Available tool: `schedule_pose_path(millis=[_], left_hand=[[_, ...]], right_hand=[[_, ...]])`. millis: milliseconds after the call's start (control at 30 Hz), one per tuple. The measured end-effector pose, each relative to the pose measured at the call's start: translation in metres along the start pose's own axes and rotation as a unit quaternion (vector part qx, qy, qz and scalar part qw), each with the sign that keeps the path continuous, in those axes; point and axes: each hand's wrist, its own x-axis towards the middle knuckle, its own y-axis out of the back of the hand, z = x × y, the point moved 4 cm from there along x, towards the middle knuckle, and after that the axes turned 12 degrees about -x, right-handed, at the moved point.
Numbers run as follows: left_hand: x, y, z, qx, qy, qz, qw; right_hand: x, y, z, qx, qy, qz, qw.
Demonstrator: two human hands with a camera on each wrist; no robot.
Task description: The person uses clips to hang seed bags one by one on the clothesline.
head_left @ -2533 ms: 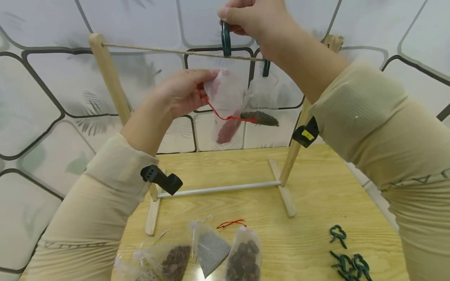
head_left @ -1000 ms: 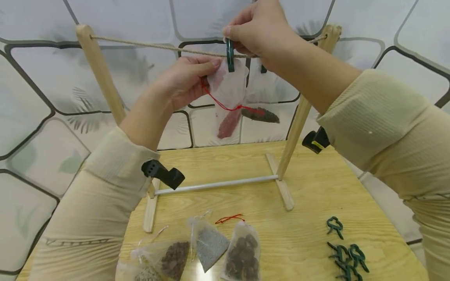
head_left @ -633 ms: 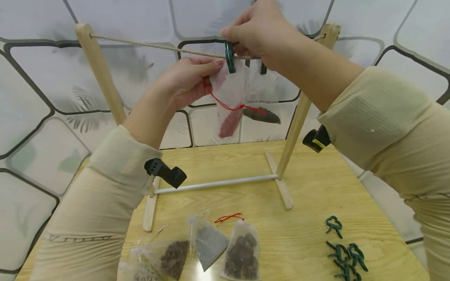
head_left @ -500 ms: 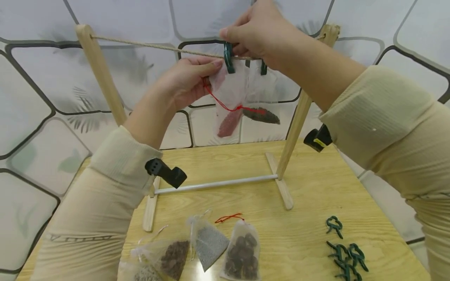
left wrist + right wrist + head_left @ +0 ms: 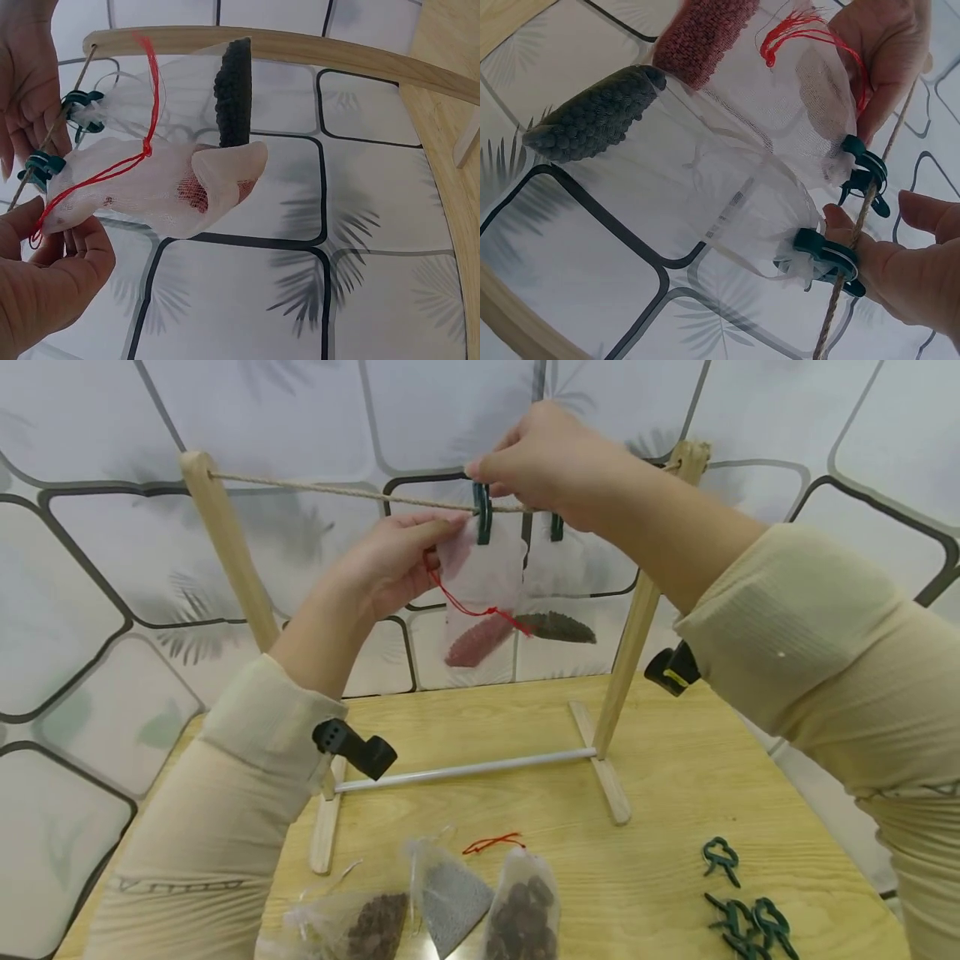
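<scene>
My left hand [image 5: 401,556] pinches the upper corner of a white mesh bag [image 5: 112,180] with a red drawstring [image 5: 112,169] and a dark red grainy lump [image 5: 705,41] in it. A green clip [image 5: 482,514] sits over the rope [image 5: 300,485] at the bag's top. Just above that clip is my right hand [image 5: 551,464]; the right wrist view shows its thumb and fingers apart, with nothing gripped. Beside it, a second green clip [image 5: 825,259] holds a sheer bag [image 5: 727,172] on the rope, with a dark green bumpy lump [image 5: 596,116] inside.
Wooden posts [image 5: 228,547] carry the rope, joined low down by a white rod [image 5: 465,770]. On the table [image 5: 660,860] lie a bag of dark round pieces [image 5: 521,910], a grey-filled bag [image 5: 453,893], a brown-filled bag [image 5: 375,927] and several green clips [image 5: 722,860].
The green clip has come down from above the rope onto it and the bag's top. My right fingers have since loosened from the clip. The red lump has swung to a slant.
</scene>
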Motion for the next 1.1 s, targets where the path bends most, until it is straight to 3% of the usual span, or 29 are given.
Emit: schedule_pose_path(millis=[200, 467, 633, 800, 967, 1100], left_hand=[[0.001, 0.005, 0.000, -0.001, -0.005, 0.016, 0.9999], [0.002, 0.012, -0.002, 0.017, 0.001, 0.026, 0.9995], [-0.002, 0.028, -0.003, 0.030, 0.006, 0.031, 0.9990], [-0.008, 0.045, -0.012, 0.068, 0.040, 0.024, 0.9966], [-0.018, 0.056, -0.025, 0.150, 0.084, -0.009, 0.9850], [-0.027, 0.061, -0.033, 0.187, 0.115, -0.009, 0.9756]], right_hand=[[0.001, 0.006, 0.002, -0.010, 0.009, 0.058, 0.9982], [0.010, 0.019, 0.015, 0.084, 0.018, 0.103, 0.9910], [0.001, 0.027, 0.014, 0.151, 0.039, 0.132, 0.9788], [-0.011, 0.032, 0.016, 0.225, 0.061, 0.138, 0.9626], [-0.018, 0.033, 0.020, 0.228, 0.071, 0.130, 0.9622], [-0.022, 0.031, 0.021, 0.220, 0.078, 0.118, 0.9653]])
